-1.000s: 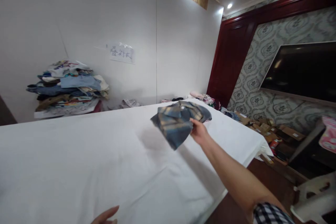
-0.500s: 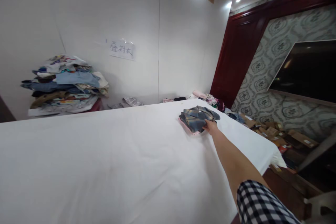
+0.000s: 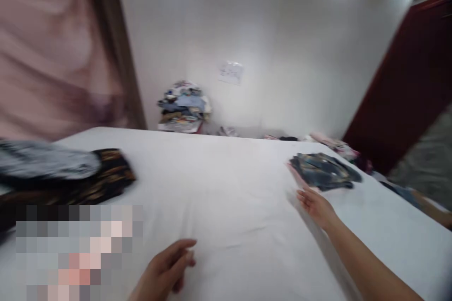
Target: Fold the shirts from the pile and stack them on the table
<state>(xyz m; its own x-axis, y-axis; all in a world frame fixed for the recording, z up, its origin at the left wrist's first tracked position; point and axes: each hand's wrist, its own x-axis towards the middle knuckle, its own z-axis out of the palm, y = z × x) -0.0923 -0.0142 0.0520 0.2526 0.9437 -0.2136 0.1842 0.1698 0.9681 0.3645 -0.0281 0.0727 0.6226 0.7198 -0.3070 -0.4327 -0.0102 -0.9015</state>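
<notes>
Folded garments [image 3: 323,171], a dark plaid shirt on top of pink cloth, lie on the right side of the white-covered table [image 3: 226,188]. Just in front of them hovers my right hand [image 3: 317,207], its fingers loosely bent and nothing in it. My left hand [image 3: 165,270] is low in the view over the white cloth, empty, with fingers partly curled and apart. Left of it lie heaped clothes, among them a grey-white patterned garment [image 3: 52,160] and a black one with brown pattern [image 3: 118,171], both blurred.
Against the back wall stands a tall pile of clothes [image 3: 185,108], with a paper sign [image 3: 230,73] beside it. More clothes [image 3: 335,146] lie beyond the table's far right edge. A pink curtain [image 3: 52,47] hangs at left. A pixelated patch covers the lower left.
The view has swung left, bringing in the curtain and the left heap. My right hand has let go of the folded plaid shirt and drawn back; my left hand has appeared.
</notes>
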